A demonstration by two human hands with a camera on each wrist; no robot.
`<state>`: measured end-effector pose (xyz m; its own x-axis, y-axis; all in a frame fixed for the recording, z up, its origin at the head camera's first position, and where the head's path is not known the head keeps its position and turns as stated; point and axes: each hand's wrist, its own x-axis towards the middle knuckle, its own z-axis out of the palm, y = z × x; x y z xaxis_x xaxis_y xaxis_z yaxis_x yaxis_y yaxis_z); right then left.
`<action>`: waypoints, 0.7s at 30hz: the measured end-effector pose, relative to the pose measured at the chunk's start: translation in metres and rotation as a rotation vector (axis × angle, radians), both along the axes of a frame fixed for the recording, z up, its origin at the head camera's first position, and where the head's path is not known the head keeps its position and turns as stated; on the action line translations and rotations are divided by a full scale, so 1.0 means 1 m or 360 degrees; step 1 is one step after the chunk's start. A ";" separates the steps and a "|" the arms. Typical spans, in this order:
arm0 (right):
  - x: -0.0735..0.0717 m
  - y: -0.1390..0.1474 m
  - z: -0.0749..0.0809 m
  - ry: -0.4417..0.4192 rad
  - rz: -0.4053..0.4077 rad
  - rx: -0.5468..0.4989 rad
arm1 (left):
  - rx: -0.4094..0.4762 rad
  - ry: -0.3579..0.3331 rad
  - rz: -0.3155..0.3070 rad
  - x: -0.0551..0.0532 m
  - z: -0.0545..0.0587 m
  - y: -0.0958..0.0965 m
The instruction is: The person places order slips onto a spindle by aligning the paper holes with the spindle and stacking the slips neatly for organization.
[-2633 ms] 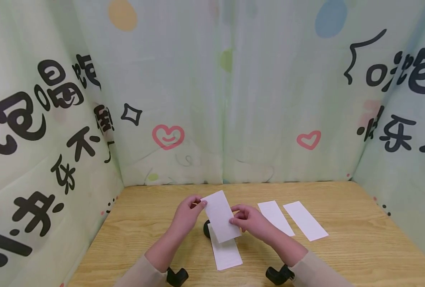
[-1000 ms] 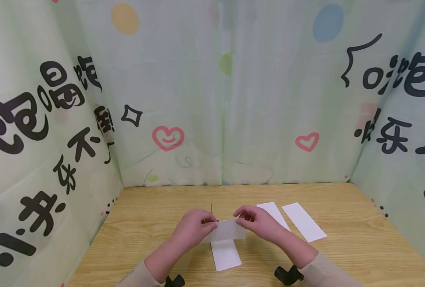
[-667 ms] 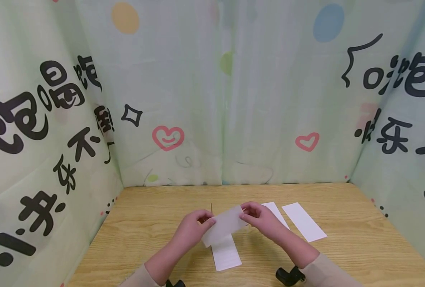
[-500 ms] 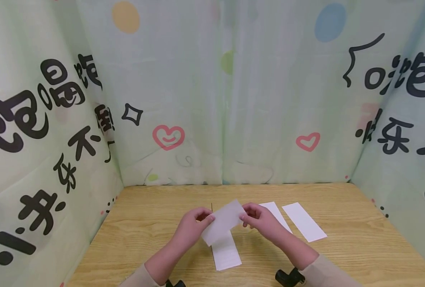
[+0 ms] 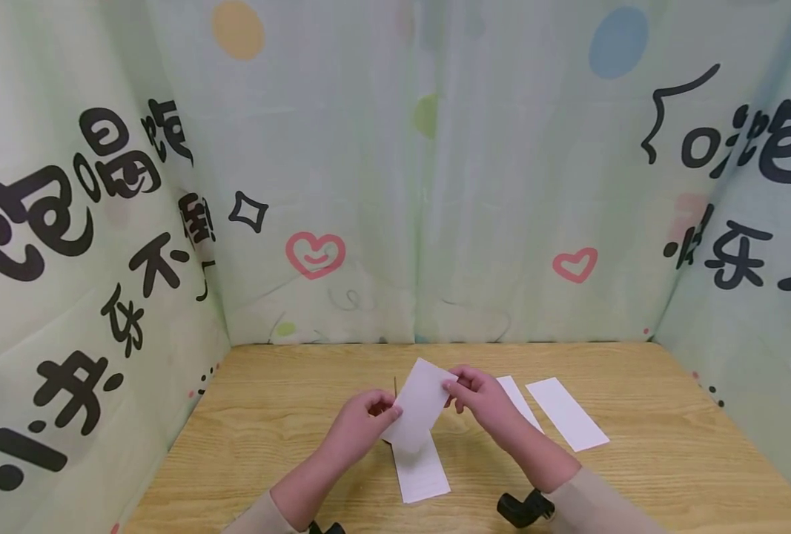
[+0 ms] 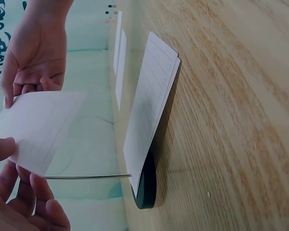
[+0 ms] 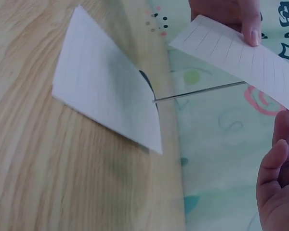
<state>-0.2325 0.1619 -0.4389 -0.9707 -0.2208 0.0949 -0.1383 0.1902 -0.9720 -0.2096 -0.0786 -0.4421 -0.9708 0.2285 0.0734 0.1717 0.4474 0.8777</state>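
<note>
In my remote head view, a pale-grained wooden table meets a light green back curtain at its far edge, with side curtains flanking it. I note black lettering on the side curtains; red hearts, an orange spot and a blue spot mark the back curtain.

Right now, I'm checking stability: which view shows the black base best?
The left wrist view, where the black base shows its thick side under the tilted papers. The head and right wrist views show only a sliver.

Lined slip between two hands, thin rod apparently through a second slip over the tabletop.
</note>
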 end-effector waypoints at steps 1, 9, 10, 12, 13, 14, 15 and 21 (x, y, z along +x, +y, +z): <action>-0.001 -0.002 0.001 -0.0010 -0.0016 -0.0023 | -0.0007 -0.0010 -0.0003 0.000 0.000 0.000; -0.007 -0.016 0.008 -0.0010 -0.0098 -0.0050 | -0.0059 -0.0047 -0.0023 0.000 0.000 -0.003; -0.007 -0.017 0.009 -0.0008 -0.0105 -0.0047 | -0.0063 -0.0049 -0.0025 0.000 0.001 -0.003; -0.008 -0.018 0.010 -0.0003 -0.0109 -0.0047 | -0.0068 -0.0067 -0.0028 0.000 0.001 -0.004; -0.009 -0.018 0.011 -0.0003 -0.0112 -0.0047 | -0.0068 -0.0074 -0.0028 -0.001 0.002 -0.005; -0.009 -0.019 0.011 -0.0001 -0.0112 -0.0045 | -0.0069 -0.0078 -0.0028 -0.001 0.002 -0.005; -0.010 -0.019 0.012 -0.0005 -0.0112 -0.0051 | -0.0067 -0.0073 -0.0028 -0.001 0.002 -0.006; -0.015 -0.020 0.011 -0.0043 -0.0071 -0.0030 | -0.0025 -0.0031 0.0010 -0.006 0.003 -0.009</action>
